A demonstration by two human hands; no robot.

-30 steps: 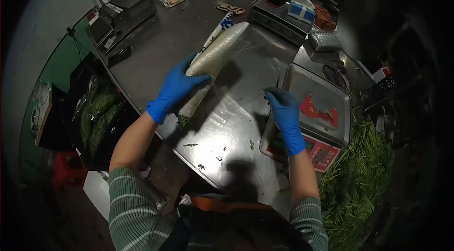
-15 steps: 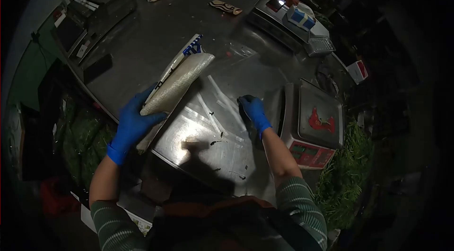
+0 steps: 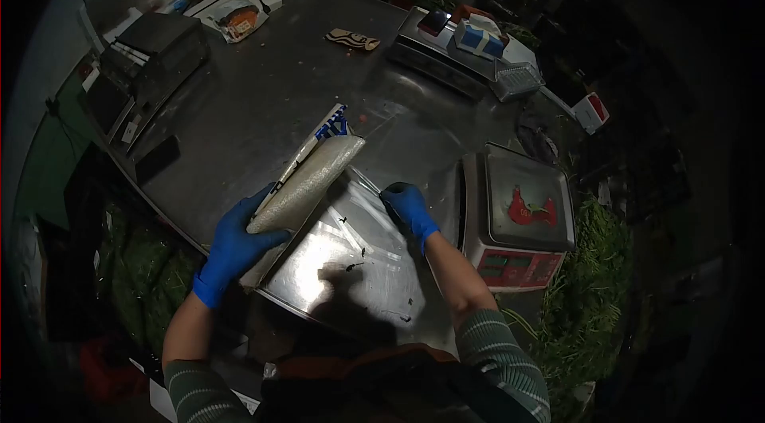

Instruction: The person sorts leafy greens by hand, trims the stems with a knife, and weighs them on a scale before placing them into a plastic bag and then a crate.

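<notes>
My left hand [image 3: 236,241], in a blue glove, is wrapped round the lower end of a folded pale foam sheet [image 3: 315,176] with a blue-and-white printed edge. The sheet stands tilted over the metal table [image 3: 263,96]. In a matching glove, my right hand [image 3: 408,209] is closed low over the table, right of the foam sheet. Its fingertips are dark, and what they pinch is too small to make out. Clear strips [image 3: 358,220] and small dark scraps lie on the metal between my hands.
Right of my right hand stands a scale [image 3: 522,208] with a red item on its pan. Green leafy bunches [image 3: 586,287] lie beyond it. A second metal device [image 3: 446,48] holds a blue box [image 3: 480,39]. A patterned strip [image 3: 352,40] and a white package [image 3: 239,12] lie farther back.
The view has shifted. The foam sheet, in my left hand, sits lower and nearer the strips, covering more of them. My right hand has moved slightly left, its fingers still closed.
</notes>
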